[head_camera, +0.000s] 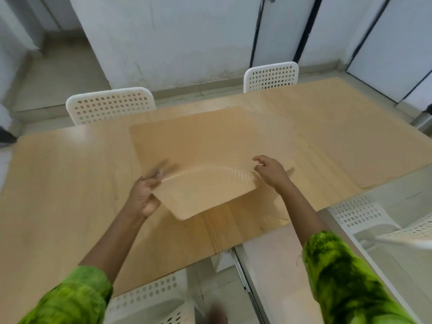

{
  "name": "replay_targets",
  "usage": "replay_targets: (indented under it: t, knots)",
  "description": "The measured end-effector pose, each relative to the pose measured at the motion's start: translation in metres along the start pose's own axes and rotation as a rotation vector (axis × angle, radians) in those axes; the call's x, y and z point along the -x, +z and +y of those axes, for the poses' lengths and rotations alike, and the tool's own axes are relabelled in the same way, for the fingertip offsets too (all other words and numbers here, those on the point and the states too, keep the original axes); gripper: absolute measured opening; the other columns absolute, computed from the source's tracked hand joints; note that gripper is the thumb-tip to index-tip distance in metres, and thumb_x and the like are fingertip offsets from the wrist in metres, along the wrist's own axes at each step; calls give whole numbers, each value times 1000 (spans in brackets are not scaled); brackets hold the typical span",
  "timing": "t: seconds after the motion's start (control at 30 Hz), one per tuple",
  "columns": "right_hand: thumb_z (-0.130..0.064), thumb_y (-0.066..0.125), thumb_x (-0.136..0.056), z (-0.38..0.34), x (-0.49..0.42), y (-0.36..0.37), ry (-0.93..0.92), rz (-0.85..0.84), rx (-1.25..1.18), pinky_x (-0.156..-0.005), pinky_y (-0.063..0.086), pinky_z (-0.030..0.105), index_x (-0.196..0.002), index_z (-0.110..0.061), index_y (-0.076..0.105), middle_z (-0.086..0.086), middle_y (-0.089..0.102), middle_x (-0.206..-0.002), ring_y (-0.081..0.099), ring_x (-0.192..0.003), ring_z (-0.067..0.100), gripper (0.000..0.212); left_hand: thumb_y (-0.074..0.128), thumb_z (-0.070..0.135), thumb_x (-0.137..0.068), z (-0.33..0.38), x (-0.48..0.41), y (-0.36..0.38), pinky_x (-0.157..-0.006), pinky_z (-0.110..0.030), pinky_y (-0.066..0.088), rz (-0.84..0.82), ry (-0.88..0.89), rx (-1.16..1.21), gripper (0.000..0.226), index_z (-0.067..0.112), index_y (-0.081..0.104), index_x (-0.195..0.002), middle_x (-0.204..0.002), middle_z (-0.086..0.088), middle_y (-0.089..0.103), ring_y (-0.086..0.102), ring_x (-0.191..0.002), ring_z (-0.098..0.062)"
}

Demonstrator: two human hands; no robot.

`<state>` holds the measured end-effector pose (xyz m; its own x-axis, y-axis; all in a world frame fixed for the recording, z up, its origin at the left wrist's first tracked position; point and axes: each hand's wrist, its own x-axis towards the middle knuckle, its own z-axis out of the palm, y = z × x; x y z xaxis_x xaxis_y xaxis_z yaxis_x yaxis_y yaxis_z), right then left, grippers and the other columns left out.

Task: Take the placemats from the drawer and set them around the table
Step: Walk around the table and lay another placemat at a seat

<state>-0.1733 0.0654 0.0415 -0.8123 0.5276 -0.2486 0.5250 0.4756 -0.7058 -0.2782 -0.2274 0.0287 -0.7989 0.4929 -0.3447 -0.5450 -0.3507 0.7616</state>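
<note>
1. We hold one mat [201, 157] over the table [58, 183]. Our left hand [143, 195] clamps the near left corner, thumb underneath and fingers [155, 175] laid on top. Our right hand [271, 170] pinches the near right edge between thumb and fingertips.
2. The near edge bows up between the two grips, so the sheet looks thin and floppy. If either pinch loosens, we judge that side would drop and the mat would land skewed.
3. Beyond our fingers the far edge lies close to the table; we cannot tell if it touches. If it drags, it could buckle or slide off line.
4. To the right of the right fingers lies a second mat [346, 134]. Pushing too far that way risks overlapping it.
5. The mat matches the table's colour, so judging its edges is hard.
</note>
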Motion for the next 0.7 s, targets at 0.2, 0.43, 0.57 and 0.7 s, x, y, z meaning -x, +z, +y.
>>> replay_targets:
  t: [0.2,0.43,0.57,0.7]
  knots:
    - [-28,53,-90,-14,-8,31,157,-71,132,-112,27,45,-146,-12,24,11,28,-153,24,-140,33,65,73,24,-64,53,48,-91,-77,-32,58,-3,20,-111,38,18,72,-101,-104,-5,74,70,-93,-18]
    - [6,53,-81,-50,36,94,266,-177,-398,-54,36,28,-82,-9,58,6,54,-77,48,-64,17,16,78,34,-60,108,116,-202,-68,-32,60,232,17,-203,57,12,64,-111,-90,-3,75,72,-77,-14]
    - [12,50,-79,-64,61,150,283,-150,-469,-47,44,23,-74,-12,58,9,58,-79,55,-56,14,26,46,8,-91,113,141,-253,-60,-23,59,359,-8,-289,27,5,57,-116,-76,2,74,70,-66,-8]
    - [11,51,-76,-69,74,191,263,-56,-375,-50,45,24,-82,-11,61,14,62,-88,53,-63,22,25,49,-4,-89,103,153,-279,-54,-17,54,558,-61,-600,32,-4,48,-121,-90,-10,64,66,-66,-9]
